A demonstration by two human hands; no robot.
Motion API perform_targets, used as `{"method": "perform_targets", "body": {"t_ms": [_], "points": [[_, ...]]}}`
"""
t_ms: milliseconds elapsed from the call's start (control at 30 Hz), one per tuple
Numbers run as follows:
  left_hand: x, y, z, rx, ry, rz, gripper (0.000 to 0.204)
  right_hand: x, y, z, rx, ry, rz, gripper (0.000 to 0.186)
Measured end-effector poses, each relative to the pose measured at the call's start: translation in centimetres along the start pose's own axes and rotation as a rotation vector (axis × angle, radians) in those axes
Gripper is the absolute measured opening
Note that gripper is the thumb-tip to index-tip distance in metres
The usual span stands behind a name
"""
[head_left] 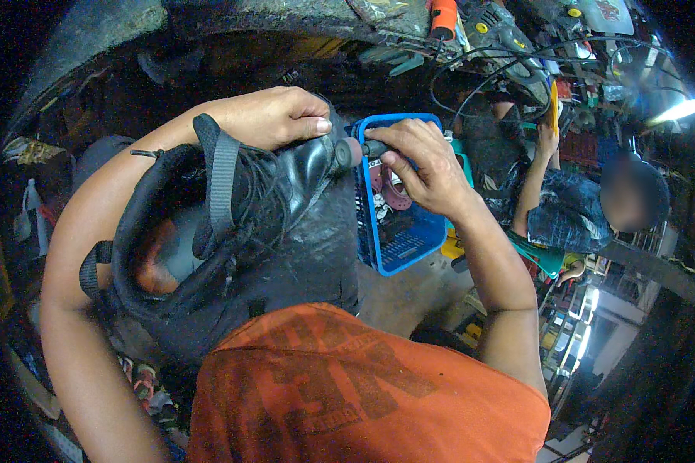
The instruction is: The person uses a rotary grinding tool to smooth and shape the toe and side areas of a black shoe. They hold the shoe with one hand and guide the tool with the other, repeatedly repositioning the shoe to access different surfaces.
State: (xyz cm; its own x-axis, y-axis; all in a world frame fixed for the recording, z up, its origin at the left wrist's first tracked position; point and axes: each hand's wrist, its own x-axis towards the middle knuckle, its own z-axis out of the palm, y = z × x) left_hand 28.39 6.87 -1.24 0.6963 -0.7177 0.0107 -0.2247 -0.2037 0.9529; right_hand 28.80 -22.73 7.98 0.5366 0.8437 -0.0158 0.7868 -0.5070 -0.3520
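Note:
A black lace-up boot (pixel 243 189) lies across my lap, its toe pointing away to the right and its webbing pull loops standing up. My left hand (pixel 301 119) is closed over the far side of its toe. My right hand (pixel 425 162) grips the dark handle of a small rotary grinder (pixel 374 148). The round wheel (pixel 348 153) at its tip is against or very close to the edge of the boot's toe; contact cannot be made out for certain. Part of the tool's body is hidden under my right hand.
Just beyond my knee stands a blue plastic basket (pixel 413 261) with pinkish round discs (pixel 396 191) in it. A looped black cable (pixel 510 54) and an orange tool (pixel 443 19) lie at the back. Another person (pixel 567 204) sits at the right, an arm raised.

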Motion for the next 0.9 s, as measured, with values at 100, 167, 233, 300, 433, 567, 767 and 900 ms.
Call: {"method": "perform_targets", "body": {"t_ms": [100, 167, 233, 300, 433, 567, 767, 900], "points": [[0.1, 0.37, -0.08, -0.001, -0.01, -0.017, 0.043, 0.27, -0.09, 0.09, -0.043, -0.026, 0.008, 0.033], [0.05, 0.61, -0.34, 0.016, -0.032, -0.045, 0.044, 0.43, -0.25, 0.16, -0.053, -0.003, -0.003, 0.033], [0.09, 0.74, -0.58, 0.012, -0.039, -0.081, 0.043, 0.63, -0.32, 0.04, -0.065, 0.01, -0.01, 0.033], [0.12, 0.71, -0.45, 0.002, -0.028, -0.083, 0.043, 0.74, -0.38, -0.04, -0.085, 0.017, -0.011, 0.033], [0.3, 0.32, -0.19, -0.012, -0.008, -0.032, 0.042, 1.0, -0.31, 0.05, -0.078, 0.023, -0.018, 0.033], [0.33, -0.01, -0.47, 0.037, -0.025, -0.018, 0.042, 1.03, -0.21, 0.25, -0.089, 0.023, -0.025, 0.031], [0.38, 0.2, -0.39, -0.01, 0.01, -0.028, 0.044, 1.04, -0.15, 0.34, -0.077, 0.031, -0.022, 0.032], [0.27, 0.12, -0.42, 0.002, -0.001, -0.056, 0.044, 0.91, -0.1, 0.7, -0.065, 0.043, -0.025, 0.032]]}}
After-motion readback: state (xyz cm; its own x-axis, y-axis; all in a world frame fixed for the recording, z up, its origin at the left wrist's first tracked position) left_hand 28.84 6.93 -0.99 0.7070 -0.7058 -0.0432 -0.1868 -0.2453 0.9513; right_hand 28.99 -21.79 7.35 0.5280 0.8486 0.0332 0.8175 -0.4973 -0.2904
